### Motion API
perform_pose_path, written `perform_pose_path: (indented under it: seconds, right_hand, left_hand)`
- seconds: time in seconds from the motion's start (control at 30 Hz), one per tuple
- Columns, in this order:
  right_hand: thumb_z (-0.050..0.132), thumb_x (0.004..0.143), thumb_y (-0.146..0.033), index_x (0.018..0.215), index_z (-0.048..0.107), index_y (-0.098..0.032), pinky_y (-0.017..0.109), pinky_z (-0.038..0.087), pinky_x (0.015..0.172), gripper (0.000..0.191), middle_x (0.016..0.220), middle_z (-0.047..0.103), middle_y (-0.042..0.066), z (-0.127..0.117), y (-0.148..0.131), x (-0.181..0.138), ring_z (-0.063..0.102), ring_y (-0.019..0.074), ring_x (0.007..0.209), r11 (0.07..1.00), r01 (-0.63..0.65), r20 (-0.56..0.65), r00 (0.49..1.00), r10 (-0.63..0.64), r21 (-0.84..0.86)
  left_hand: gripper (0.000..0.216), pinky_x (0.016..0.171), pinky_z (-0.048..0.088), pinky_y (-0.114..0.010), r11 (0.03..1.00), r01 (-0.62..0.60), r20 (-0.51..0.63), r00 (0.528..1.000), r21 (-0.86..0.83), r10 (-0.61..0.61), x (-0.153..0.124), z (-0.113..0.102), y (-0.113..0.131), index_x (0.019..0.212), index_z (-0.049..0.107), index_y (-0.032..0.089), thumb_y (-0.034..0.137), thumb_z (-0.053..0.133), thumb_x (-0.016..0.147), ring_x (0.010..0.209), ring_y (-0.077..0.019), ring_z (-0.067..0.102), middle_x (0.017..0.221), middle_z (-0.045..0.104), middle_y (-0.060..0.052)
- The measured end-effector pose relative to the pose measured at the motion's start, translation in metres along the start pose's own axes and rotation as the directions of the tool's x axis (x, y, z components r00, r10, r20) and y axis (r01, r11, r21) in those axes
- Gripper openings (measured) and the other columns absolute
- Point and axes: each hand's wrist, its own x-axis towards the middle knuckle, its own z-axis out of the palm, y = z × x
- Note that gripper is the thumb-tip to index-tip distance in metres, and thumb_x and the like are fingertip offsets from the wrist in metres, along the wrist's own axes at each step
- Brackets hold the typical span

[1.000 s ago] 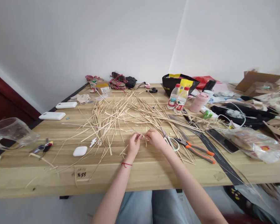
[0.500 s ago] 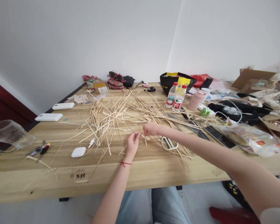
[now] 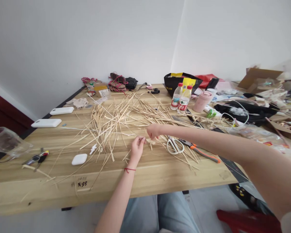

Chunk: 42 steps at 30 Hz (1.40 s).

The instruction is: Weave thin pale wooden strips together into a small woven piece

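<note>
Just in front of me, my left hand [image 3: 137,148] is closed in a pinch on a thin pale strip, only a little of which shows at the fingertips. Close beside it on the right, my right hand [image 3: 153,131] is curled shut, knuckles up; its fingertips and whatever they grip are hidden. A wide loose heap of thin wooden strips [image 3: 109,121] lies beyond and left of my hands, and more strips spread right, under my right forearm. White-handled scissors [image 3: 175,146] rest near that forearm, with orange-handled pliers [image 3: 205,154] partly under it.
At left are a clear pitcher [image 3: 7,142], small tools [image 3: 37,158], two white power banks [image 3: 46,123] and a white earbud case [image 3: 79,159]. Two bottles [image 3: 179,98], a pink cup [image 3: 202,101] and a black bag [image 3: 177,84] stand at back right. A red stool [image 3: 247,220] is below.
The view has shifted slightly, and the orange-handled pliers now show below my right forearm while the phone there is mostly covered. Both hands keep nearly the same closed poses, close together.
</note>
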Motion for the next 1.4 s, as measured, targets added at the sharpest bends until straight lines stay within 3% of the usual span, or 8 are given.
perform_pose_path:
  seconds: [0.1,0.27,0.37,0.57,0.7,0.83,1.2,1.4]
  right_hand:
    - [0.072,0.067,-0.019,0.075,0.07,-0.004,0.024,0.049,0.062,0.017,0.063,0.07,0.007,-0.004,-0.004,-0.001,0.067,0.0187,0.066,1.0,-0.008,0.064,0.998,0.006,0.019]
    - [0.071,0.07,-0.019,0.091,0.067,-0.004,0.024,0.053,0.062,0.026,0.066,0.071,0.005,0.002,0.004,-0.008,0.068,0.0169,0.068,0.919,-0.082,0.183,0.983,0.011,0.385]
    - [0.071,0.07,-0.016,0.1,0.064,-0.003,0.026,0.054,0.064,0.033,0.071,0.072,0.006,0.002,0.01,-0.011,0.069,0.0169,0.07,0.868,-0.133,0.238,0.971,0.017,0.479]
    - [0.068,0.069,-0.01,0.083,0.07,-0.006,0.026,0.051,0.065,0.015,0.076,0.073,0.007,-0.004,0.005,-0.01,0.069,0.0185,0.068,0.995,-0.035,0.116,0.993,0.023,0.097]
    - [0.07,0.064,-0.008,0.07,0.071,-0.006,0.031,0.05,0.066,0.007,0.071,0.072,0.011,-0.006,-0.01,-0.01,0.069,0.0244,0.07,0.989,-0.041,0.057,0.997,0.049,-0.143]
    - [0.077,0.061,-0.015,0.078,0.073,-0.008,0.031,0.05,0.069,0.019,0.077,0.073,0.012,-0.006,-0.022,-0.014,0.068,0.026,0.078,0.947,-0.062,-0.061,0.997,0.045,-0.316]
    - [0.073,0.067,-0.015,0.094,0.073,-0.013,0.027,0.046,0.074,0.026,0.098,0.072,0.012,0.005,-0.008,-0.017,0.066,0.0244,0.093,0.978,-0.064,-0.116,0.992,0.042,-0.198]
    - [0.068,0.064,-0.006,0.08,0.074,-0.008,0.026,0.048,0.068,0.017,0.076,0.074,0.011,0.012,-0.003,-0.009,0.068,0.0217,0.075,0.995,-0.102,-0.068,0.992,0.102,-0.003]
  left_hand:
    - [0.025,0.066,0.051,-0.027,0.998,0.034,0.006,0.999,-0.048,-0.034,0.0,0.0,0.001,0.078,0.059,0.017,0.042,0.064,0.076,0.065,-0.0148,0.062,0.071,0.063,-0.002]
    - [0.03,0.065,0.051,-0.028,0.99,0.095,0.025,0.995,-0.109,-0.092,0.003,-0.003,0.001,0.077,0.06,0.016,0.045,0.066,0.074,0.064,-0.015,0.062,0.069,0.063,-0.002]
    - [0.031,0.065,0.051,-0.028,0.988,0.121,0.043,0.992,-0.092,-0.118,0.003,-0.004,0.001,0.077,0.06,0.016,0.046,0.066,0.073,0.064,-0.0152,0.062,0.068,0.063,-0.003]
    - [0.033,0.062,0.051,-0.028,0.988,0.117,0.059,0.992,-0.103,-0.112,0.001,-0.002,0.006,0.076,0.06,0.016,0.048,0.066,0.073,0.06,-0.0147,0.061,0.065,0.063,-0.002]
    - [0.032,0.062,0.05,-0.027,0.987,0.135,0.075,0.989,-0.09,-0.129,0.002,-0.002,0.007,0.073,0.059,0.016,0.047,0.067,0.072,0.06,-0.0145,0.06,0.064,0.062,-0.002]
    - [0.031,0.062,0.049,-0.026,0.98,0.169,0.066,0.984,-0.103,-0.163,0.004,-0.002,0.004,0.073,0.058,0.016,0.045,0.068,0.071,0.06,-0.0141,0.059,0.064,0.062,-0.001]
    - [0.03,0.062,0.048,-0.026,0.982,0.168,0.097,0.982,-0.09,-0.159,0.006,-0.004,0.003,0.072,0.059,0.017,0.045,0.066,0.072,0.06,-0.0144,0.059,0.063,0.061,-0.001]
    - [0.032,0.06,0.048,-0.027,0.981,0.167,0.099,0.983,-0.102,-0.157,0.006,-0.003,0.0,0.071,0.058,0.016,0.047,0.067,0.071,0.058,-0.014,0.058,0.062,0.061,-0.001]
